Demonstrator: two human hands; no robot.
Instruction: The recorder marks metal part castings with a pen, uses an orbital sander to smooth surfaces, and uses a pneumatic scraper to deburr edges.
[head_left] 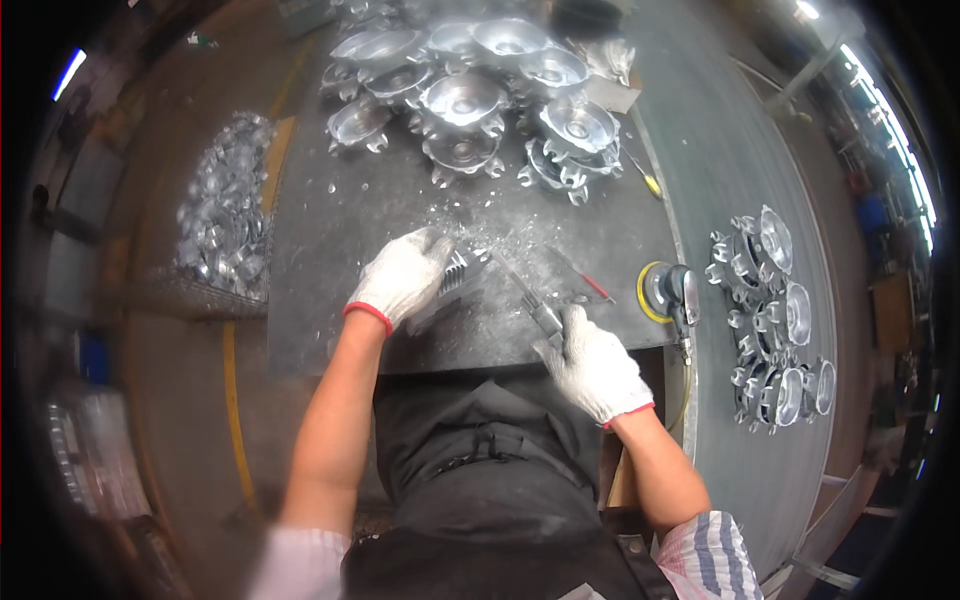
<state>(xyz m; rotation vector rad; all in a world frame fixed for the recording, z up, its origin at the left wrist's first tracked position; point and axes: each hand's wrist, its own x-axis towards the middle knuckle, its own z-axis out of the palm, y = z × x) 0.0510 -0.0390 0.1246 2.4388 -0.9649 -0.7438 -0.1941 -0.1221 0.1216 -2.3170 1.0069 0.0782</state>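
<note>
My left hand (405, 272), in a white knit glove with a red cuff, is closed around a small ribbed metal part (456, 268) low over the dark worktable. Most of that part is hidden by the glove. My right hand (595, 365), gloved alike, grips a file (535, 305) by its grey handle. Its thin blade points up and left toward the ribbed part; I cannot tell whether they touch. Metal chips (490, 240) lie scattered around both hands. Just beyond the file rests a thin tool with a red handle (597, 287).
Stacked cast metal housings (465, 98) fill the table's far side. At its right edge sit a yellow-rimmed disc sander (655, 292) and a yellow-handled tool (652, 185). More castings (788, 392) stand on the belt at right. A mesh bin of metal pieces (225, 215) is at left.
</note>
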